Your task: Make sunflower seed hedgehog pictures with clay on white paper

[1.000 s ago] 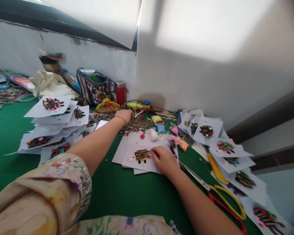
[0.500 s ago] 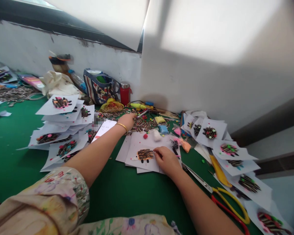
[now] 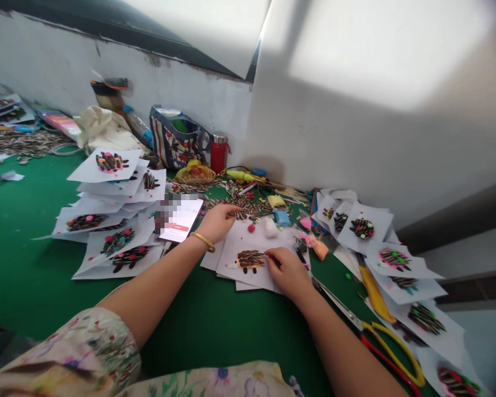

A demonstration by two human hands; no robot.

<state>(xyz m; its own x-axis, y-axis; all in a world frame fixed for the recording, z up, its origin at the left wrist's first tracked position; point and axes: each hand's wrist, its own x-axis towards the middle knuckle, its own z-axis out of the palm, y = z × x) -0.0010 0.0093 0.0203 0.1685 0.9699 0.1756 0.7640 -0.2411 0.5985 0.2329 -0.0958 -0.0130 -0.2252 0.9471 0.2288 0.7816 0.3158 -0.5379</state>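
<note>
A hedgehog picture (image 3: 250, 260) lies before me, its back covered with striped seeds over orange clay, with black feet and a white snout. It sits on white paper sheets (image 3: 227, 274). My right hand (image 3: 288, 270) rests on the paper at the picture's right end, thumb and forefinger pinched beside the seeds; what they hold, if anything, is hidden. Above the paper's upper left edge is my left hand (image 3: 218, 223), with a gold bracelet and fingertips pinched together near the loose seeds (image 3: 250, 206). Whatever is between those fingertips is too small to make out.
To the left are stacked seed-hedgehog cards (image 3: 82, 172) and a lit phone (image 3: 182, 221). On the right lie large scissors (image 3: 367, 325), a yellow-handled tool (image 3: 374, 289) and more cards (image 3: 364, 226). Clay lumps, such as a blue one (image 3: 281, 219), and a red flask (image 3: 219, 154) stand behind.
My left hand has drawn back from the seed pile toward the paper, uncovering the phone. My right hand stays at the hedgehog's end. The view has shifted slightly left.
</note>
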